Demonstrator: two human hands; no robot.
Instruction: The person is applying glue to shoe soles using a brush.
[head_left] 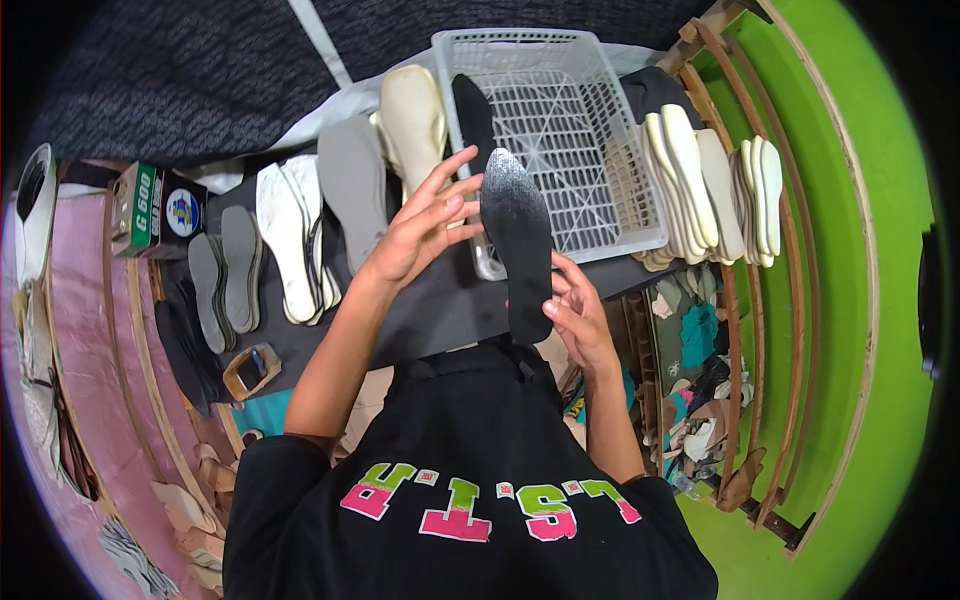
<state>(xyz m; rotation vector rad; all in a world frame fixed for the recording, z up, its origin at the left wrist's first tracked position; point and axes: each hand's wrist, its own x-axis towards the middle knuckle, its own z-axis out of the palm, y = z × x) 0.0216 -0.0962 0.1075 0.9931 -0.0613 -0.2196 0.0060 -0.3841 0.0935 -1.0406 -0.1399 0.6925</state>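
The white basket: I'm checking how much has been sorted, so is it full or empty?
Nearly empty. The white basket shows bare mesh across its floor, with only one black insole at its left side.

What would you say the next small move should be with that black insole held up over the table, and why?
Probably lowering the black insole into the white basket just behind it. The right hand pinches its near end and the left hand's fingertips steady its edge, so it hangs clear of the table, and another dark insole already lies in that basket.
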